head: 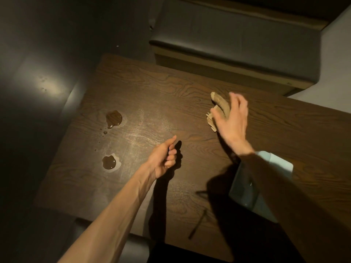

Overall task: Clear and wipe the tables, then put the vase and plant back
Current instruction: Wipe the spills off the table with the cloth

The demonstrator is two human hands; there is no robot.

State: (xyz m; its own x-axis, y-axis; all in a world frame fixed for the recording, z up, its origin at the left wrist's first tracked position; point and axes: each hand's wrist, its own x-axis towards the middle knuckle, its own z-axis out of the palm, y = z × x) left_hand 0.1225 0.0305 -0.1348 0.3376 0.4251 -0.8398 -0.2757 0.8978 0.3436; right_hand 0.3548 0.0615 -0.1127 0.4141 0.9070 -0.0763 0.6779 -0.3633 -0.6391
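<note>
A dark wooden table (190, 92) fills the view. Two brown liquid puddles lie on its left side, one farther (113, 118) and one nearer (109, 162), with small drops between them. A crumpled beige napkin (218, 105) lies right of centre. My right hand (230, 118) hovers over the napkin's near side with fingers spread and blurred; I cannot tell whether it touches it. My left hand (164, 158) hangs above the table's middle, fingers curled into the palm, thumb out, nothing clearly visible in it.
A pale green boxy object (245, 188) sits on the table, partly hidden under my right forearm. A thin dark stick (197, 224) lies near the front edge. A grey padded bench (237, 40) stands beyond the table, and a dark wall (38, 73) runs along the left.
</note>
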